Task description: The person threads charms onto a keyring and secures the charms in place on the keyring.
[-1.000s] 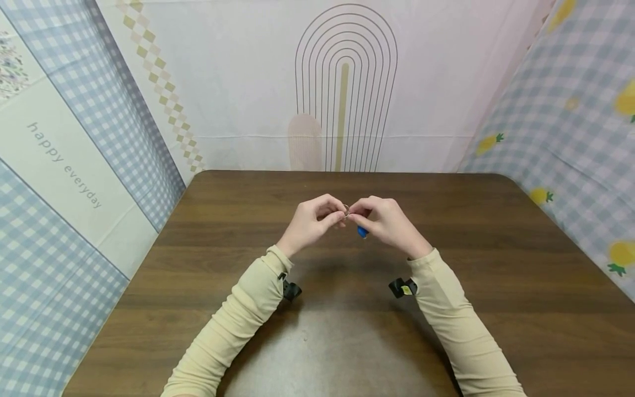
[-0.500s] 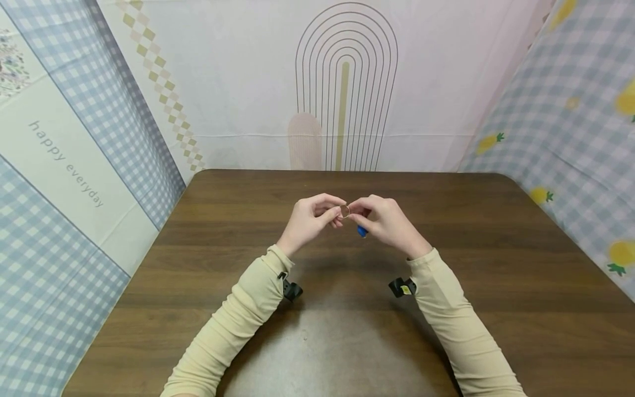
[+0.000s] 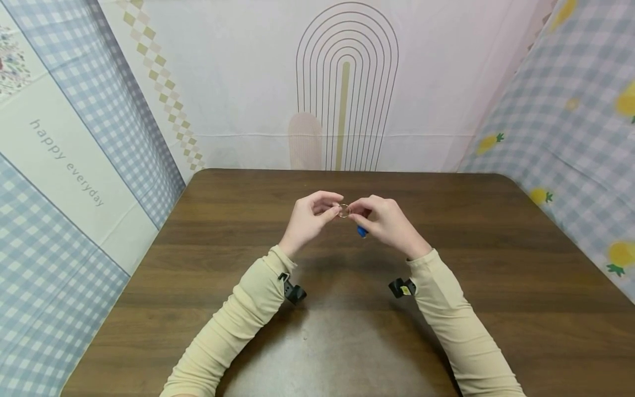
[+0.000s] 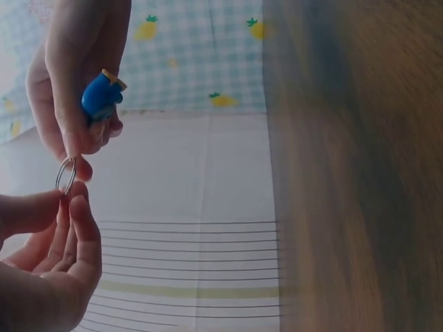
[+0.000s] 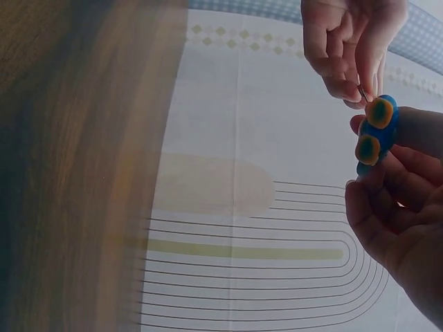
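Note:
A thin metal key ring (image 4: 73,176) stands between the two hands over the table. My left hand (image 3: 306,221) pinches one edge of it with thumb and a fingertip. From the other side, my right hand (image 3: 388,223) grips the opposite edge between thumb and forefinger. Below the right thumb shows a small blue figure (image 3: 362,231). In the right wrist view the blue figure (image 5: 378,133) turns two round orange feet with green soles to the camera, and the right fingers lie around it. How the figure joins the ring is hidden by the right fingers.
The brown wooden table (image 3: 347,342) spreads under both forearms. A white cloth with printed arches (image 3: 238,82) hangs behind it, with checked cloths at left and right. A small black camera (image 3: 296,294) sits at the left wrist, another black camera (image 3: 398,287) at the right.
The key ring has come out further from the left fingers and shows as a fuller circle. My left forefinger has lifted slightly. My right hand has stayed nearly still with the blue figure.

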`<state>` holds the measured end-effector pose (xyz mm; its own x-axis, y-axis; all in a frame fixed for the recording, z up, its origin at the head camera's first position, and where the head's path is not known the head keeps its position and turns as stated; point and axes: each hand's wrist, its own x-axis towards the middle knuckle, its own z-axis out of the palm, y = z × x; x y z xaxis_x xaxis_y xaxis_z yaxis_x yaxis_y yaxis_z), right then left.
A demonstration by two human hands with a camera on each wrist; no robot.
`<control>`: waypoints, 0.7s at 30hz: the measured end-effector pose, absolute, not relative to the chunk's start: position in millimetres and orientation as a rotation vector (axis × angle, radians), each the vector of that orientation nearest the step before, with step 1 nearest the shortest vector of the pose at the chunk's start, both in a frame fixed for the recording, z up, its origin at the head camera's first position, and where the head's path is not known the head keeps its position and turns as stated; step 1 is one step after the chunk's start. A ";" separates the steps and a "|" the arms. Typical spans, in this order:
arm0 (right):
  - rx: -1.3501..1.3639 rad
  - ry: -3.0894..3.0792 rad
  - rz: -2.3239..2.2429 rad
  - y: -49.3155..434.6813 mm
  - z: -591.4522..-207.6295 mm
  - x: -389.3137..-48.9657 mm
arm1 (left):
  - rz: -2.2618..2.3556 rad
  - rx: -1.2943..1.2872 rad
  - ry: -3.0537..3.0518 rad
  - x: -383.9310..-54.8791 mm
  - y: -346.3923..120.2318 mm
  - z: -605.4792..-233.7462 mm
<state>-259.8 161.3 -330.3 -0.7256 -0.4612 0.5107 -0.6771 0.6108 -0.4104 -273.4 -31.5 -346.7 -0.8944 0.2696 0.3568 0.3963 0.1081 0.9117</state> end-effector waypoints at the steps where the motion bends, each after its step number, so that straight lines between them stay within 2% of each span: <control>1: 0.915 -2.484 0.847 161.1 -330.4 -259.9 | -1.908 -0.671 -2.261 -273.0 -31.2 -346.6; 21: 0.944 -2.501 0.852 157.7 -333.0 -260.5 | -1.954 -0.688 -2.290 -273.1 -31.9 -346.2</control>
<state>-260.5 157.7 -333.0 -0.7240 -0.4831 0.4924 -0.6832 0.6008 -0.4151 -273.1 -31.9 -346.2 -0.8994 0.2964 0.3212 0.3638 0.1004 0.9260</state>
